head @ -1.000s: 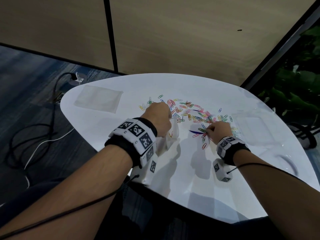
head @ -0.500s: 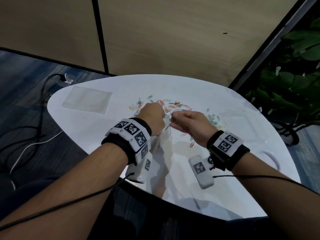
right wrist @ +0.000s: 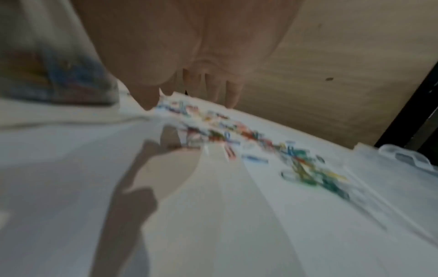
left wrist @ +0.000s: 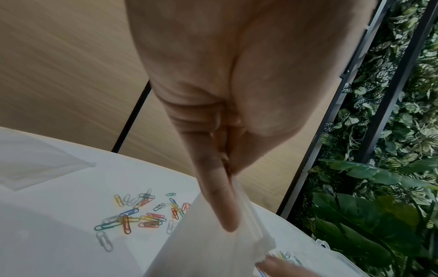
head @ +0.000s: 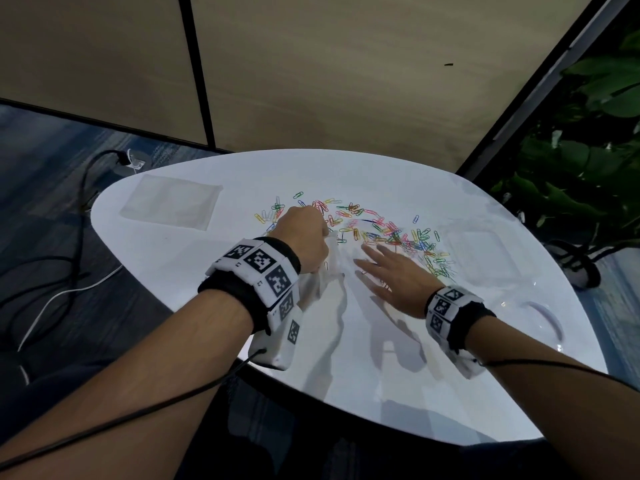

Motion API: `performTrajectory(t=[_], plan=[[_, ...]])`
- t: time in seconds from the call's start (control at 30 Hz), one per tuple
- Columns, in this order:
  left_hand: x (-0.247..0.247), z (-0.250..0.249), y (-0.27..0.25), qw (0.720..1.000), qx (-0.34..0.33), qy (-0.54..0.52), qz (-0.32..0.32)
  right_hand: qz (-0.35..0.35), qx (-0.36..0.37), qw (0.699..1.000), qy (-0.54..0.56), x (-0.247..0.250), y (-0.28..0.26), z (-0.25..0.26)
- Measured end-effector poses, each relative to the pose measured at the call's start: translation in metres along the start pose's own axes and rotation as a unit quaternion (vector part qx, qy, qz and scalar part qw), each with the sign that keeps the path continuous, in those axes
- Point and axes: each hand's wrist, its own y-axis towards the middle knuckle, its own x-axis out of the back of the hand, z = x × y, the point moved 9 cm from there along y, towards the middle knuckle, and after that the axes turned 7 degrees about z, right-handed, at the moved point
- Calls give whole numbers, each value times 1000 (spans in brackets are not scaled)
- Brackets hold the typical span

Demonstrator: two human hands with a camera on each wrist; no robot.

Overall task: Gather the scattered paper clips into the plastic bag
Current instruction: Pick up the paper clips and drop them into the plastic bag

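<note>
Coloured paper clips (head: 388,232) lie scattered in an arc across the white table (head: 381,375); a smaller cluster of paper clips (left wrist: 132,217) shows in the left wrist view, and they appear blurred as paper clips (right wrist: 260,146) in the right wrist view. My left hand (head: 304,239) pinches the top edge of a clear plastic bag (head: 329,268), which hangs from thumb and fingers as the bag (left wrist: 208,249). My right hand (head: 391,275) hovers flat over the table, fingers straight and spread, just short of the clips, holding nothing. The right hand (right wrist: 189,56) is blurred.
A second flat clear bag (head: 169,200) lies at the table's far left. A clear plastic box (head: 485,251) and its lid sit at the right. Cables (head: 69,265) trail on the floor to the left; plants (head: 588,161) stand to the right.
My right hand went from the clips to the bag's mouth, then drew back and opened flat over the table. My left hand kept hold of the bag.
</note>
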Motion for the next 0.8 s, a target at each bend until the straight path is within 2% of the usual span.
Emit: performTrajectory(t=[0.1,0.27,0.37,0.47,0.57,0.63,0.73,0.8], plan=[[3,2,2,1000,-1,3,1,38,-18,996,-80,-35,3,-4],[-1,2,3,1000,-2,6,12,3,-135,989,-53,-38,5,-47],[-1,5,5,1000,0,-2,15,30,-217,976,1,-49,3,-86],[1,6,5,1000,6,-5,12,21,-226,973,39,-53,4,-103],[-1,4,4,1000,4,0,12,-54,-182,981,45,-36,11,-98],[-3,0,4,1000,-1,9,16,-77,-170,982,40,-26,13,-91],[-6,-2,4,1000,-3,12,21,-77,-211,972,71,-17,9,-96],[-7,-1,3,1000,3,-3,24,-82,-267,951,135,-11,-1,-110]])
